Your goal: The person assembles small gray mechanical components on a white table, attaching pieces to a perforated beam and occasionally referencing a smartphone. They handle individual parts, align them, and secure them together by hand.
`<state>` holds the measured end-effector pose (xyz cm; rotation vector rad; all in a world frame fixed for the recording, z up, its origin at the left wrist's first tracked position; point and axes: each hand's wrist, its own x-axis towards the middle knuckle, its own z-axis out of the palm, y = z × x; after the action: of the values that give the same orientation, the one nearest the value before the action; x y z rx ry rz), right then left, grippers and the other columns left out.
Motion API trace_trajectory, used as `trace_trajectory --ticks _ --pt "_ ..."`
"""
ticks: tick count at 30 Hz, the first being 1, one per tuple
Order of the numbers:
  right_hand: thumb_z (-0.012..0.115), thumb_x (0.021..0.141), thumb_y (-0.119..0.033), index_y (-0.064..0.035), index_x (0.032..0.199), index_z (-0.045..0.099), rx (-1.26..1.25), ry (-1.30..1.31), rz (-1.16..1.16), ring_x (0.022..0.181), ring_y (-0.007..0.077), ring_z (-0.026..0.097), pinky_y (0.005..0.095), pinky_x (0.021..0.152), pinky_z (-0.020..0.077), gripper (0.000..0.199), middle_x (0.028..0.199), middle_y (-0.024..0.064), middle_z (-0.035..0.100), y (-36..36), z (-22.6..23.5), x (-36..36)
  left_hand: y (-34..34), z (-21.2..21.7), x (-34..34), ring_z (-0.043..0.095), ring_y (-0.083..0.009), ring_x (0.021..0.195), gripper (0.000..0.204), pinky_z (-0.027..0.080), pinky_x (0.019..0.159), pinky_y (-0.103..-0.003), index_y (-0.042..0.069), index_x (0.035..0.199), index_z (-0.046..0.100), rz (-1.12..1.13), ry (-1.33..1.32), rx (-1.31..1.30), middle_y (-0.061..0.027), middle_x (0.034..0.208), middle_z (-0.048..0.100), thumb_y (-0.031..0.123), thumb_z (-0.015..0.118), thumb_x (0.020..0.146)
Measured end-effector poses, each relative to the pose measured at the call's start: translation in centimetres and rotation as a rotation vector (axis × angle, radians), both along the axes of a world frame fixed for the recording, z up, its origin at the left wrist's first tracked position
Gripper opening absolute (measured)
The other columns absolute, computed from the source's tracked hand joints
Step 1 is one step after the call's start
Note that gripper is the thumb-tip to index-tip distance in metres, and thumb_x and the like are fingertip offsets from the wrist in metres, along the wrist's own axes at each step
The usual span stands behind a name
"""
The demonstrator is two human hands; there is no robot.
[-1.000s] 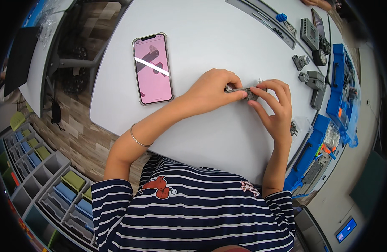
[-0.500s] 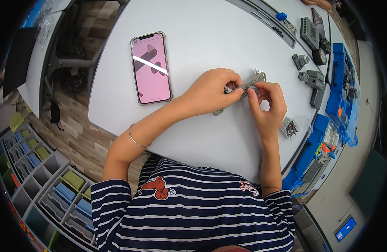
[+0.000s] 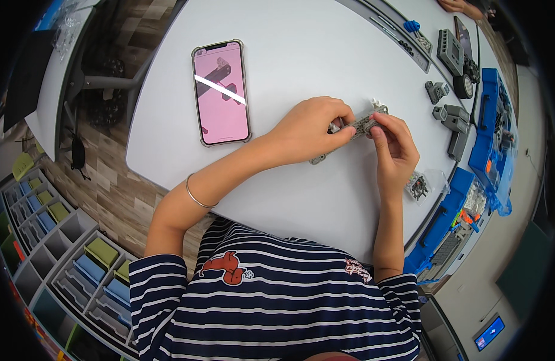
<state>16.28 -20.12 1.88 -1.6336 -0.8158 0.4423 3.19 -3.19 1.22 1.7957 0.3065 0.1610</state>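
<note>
Over the white table (image 3: 277, 204) I hold a grey building-set assembly of perforated beams (image 3: 363, 125) at a slant. My left hand (image 3: 316, 129) is closed round its left part, the thumb along the near side and the fingers curled over. At the other end, my right hand (image 3: 399, 149) pinches the assembly between thumb and index finger. A small white piece (image 3: 376, 103) sticks up at its far end. The fingers cover much of the middle, so any small part there is hidden. To the left lies a phone (image 3: 222, 96) showing a picture of dark beam parts on pink.
A small clear box of tiny connectors (image 3: 418, 188) stands right of my right hand. Grey motor blocks (image 3: 453, 123), a grey controller brick (image 3: 450, 51) and blue bins (image 3: 449, 210) line the right side. Another person's hand (image 3: 461, 7) shows at the far right.
My right thumb and index finger have come closer together on the beam assembly, and the hand has turned slightly. My left hand keeps its hold. The whole view has shifted a little.
</note>
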Motion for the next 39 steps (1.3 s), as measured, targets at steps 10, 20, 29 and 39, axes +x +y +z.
trace_trajectory --ticks 10,20,29,39 --pt "0.070 0.098 0.001 0.0039 0.117 0.074 0.027 0.106 -0.050 0.106 0.0165 0.062 0.0286 0.087 0.0560 0.019 0.120 0.0094 0.058 0.1 -0.6 -0.6 -0.5 0.0 0.1 0.065 -0.0203 0.086 0.024 0.052 0.079 -0.033 -0.003 0.101 0.071 0.050 -0.057 -0.040 -0.0102 0.093 0.069 0.020 0.072 0.095" --pt "0.071 0.098 0.001 0.0035 0.116 0.072 0.040 0.129 -0.034 0.107 0.0169 0.060 0.0320 0.088 0.0591 0.019 0.119 0.0087 0.056 0.3 -0.5 -0.8 -1.1 -0.5 0.1 0.066 -0.0212 0.084 0.018 0.053 0.077 -0.033 -0.001 0.100 0.070 0.078 -0.155 -0.029 -0.0100 0.095 0.068 0.015 0.073 0.092" --pt "0.074 0.096 -0.002 -0.0003 0.128 0.065 0.009 -0.002 -0.082 0.106 0.0151 0.058 0.0330 0.096 0.0538 0.034 0.124 0.0065 0.049 0.1 -0.5 -0.5 -1.1 -0.6 0.1 0.067 -0.0225 0.089 0.018 0.054 0.079 -0.035 -0.003 0.102 0.068 0.057 -0.186 -0.128 -0.0110 0.097 0.066 0.014 0.070 0.095" --pt "0.073 0.095 -0.008 0.0039 0.150 0.046 -0.033 0.180 -0.017 0.136 0.0226 0.050 0.0399 0.114 0.0417 0.063 0.149 0.0154 0.051 -0.1 -0.2 0.8 -0.8 -0.2 0.1 0.067 -0.0218 0.087 0.017 0.057 0.072 -0.034 -0.001 0.102 0.068 -0.004 -0.189 -0.150 -0.0102 0.096 0.065 0.015 0.067 0.097"
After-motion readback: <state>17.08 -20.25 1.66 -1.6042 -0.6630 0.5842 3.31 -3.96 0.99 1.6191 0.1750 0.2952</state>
